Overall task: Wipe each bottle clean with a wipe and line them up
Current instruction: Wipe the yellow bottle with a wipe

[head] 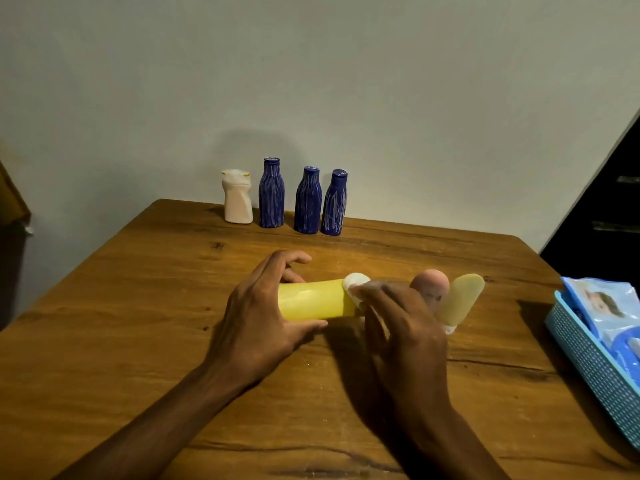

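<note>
A yellow bottle (313, 299) lies on its side in the middle of the wooden table (138, 306). My left hand (263, 306) grips its left part. My right hand (401, 320) presses a white wipe (355, 284) against the bottle's right end. Just right of that hand lie a pink bottle (431, 284) and a pale yellow bottle (462, 299), both partly hidden. At the table's far edge a white bottle (237, 199) and three blue bottles (272, 194) (308, 200) (335, 204) stand in a row.
A blue perforated basket (588, 362) at the table's right edge holds a pack of wipes (606, 306). A plain wall rises right behind the row. Dark furniture (606, 209) stands at the far right.
</note>
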